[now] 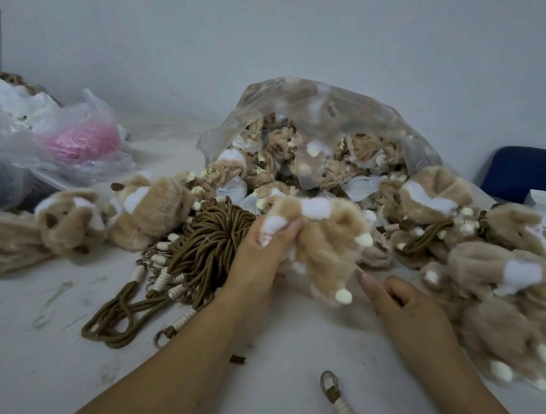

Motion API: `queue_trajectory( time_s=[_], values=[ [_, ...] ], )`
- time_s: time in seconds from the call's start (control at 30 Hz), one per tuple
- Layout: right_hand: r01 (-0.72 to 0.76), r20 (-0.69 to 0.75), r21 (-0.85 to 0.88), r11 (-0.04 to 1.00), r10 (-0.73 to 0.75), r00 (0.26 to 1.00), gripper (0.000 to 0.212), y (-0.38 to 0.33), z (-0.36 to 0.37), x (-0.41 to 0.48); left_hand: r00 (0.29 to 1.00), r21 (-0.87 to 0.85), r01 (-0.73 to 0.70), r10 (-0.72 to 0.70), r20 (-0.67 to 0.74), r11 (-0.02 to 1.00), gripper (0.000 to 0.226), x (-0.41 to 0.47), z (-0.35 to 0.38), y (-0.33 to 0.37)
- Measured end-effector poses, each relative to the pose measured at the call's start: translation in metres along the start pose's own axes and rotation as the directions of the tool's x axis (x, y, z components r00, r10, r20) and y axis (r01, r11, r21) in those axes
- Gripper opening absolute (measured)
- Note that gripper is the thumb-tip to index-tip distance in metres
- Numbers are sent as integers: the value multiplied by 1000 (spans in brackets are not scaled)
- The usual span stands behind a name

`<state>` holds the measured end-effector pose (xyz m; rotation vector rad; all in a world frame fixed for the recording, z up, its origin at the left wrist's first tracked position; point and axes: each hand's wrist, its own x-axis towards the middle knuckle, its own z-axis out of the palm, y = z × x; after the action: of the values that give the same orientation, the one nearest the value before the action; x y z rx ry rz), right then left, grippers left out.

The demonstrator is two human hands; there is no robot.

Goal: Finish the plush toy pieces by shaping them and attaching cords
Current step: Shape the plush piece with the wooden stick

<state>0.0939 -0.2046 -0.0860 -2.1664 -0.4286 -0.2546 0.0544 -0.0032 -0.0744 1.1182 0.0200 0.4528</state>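
We see far bag (313, 109) full of plush pieces (282, 143), table (42, 371) open near, left hand (259, 256) gripping plush toy (325, 243), right hand (413, 311) slack

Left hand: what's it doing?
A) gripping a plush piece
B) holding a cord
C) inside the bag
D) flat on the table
A: the left hand has its fingers curled round the plush piece, just right of the cord pile.
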Motion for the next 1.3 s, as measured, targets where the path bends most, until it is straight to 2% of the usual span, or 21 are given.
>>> queue_trajectory(
  time_s=[0.1,0.17,0.23,0.33,0.47,0.53,0.6,0.67,0.7,0.8,0.87,0.93,1.07,1.3],
  values=[
    [-10,7,10,1000,10,1000,61,-3,-3,-2,994,2,-87,87,-68,996,50,3,-1,5],
    [-15,1,20,1000,15,1000,66,-4,-5,-2,992,51,-106,110,-65,993,46,3,-3,6],
    [-15,2,18,1000,15,1000,70,-5,-4,-2,992,160,-113,122,-46,981,42,2,-5,5],
    [-5,18,13,1000,5,1000,71,-6,-2,-3,992,326,-118,124,4,938,49,1,-5,1],
    [-14,35,13,1000,14,999,68,-7,-2,-4,985,438,-166,169,32,884,28,-2,-2,-3],
    [-21,40,17,1000,20,999,67,-7,-2,-4,962,527,-249,268,41,812,36,0,-4,-4],
    [-28,37,18,999,28,999,66,-7,-3,-4,920,646,-358,372,122,674,42,-1,-6,-2],
    [-32,31,22,999,31,999,65,-6,-4,-3,894,707,-414,401,199,574,39,-1,-6,1],
    [-31,31,15,999,30,999,63,-6,-5,-3,901,718,-407,378,213,564,37,-1,-5,2],
    [-23,38,-12,1000,24,999,58,-5,-6,-3,943,732,-330,240,230,595,32,1,-6,1],
    [-30,43,-15,999,30,999,58,-4,-5,-2,970,719,-241,181,161,652,19,0,-8,2],
    [-37,38,-18,999,37,999,60,-3,-4,-1,983,680,-177,159,89,712,20,-1,-9,5],
    [-32,18,-80,996,34,999,63,-2,-8,2,981,654,-157,195,15,740,31,-3,-6,10],
    [72,54,-183,981,-63,997,66,-1,-13,3,967,680,-193,256,8,707,24,-4,-5,15]
  ],
)
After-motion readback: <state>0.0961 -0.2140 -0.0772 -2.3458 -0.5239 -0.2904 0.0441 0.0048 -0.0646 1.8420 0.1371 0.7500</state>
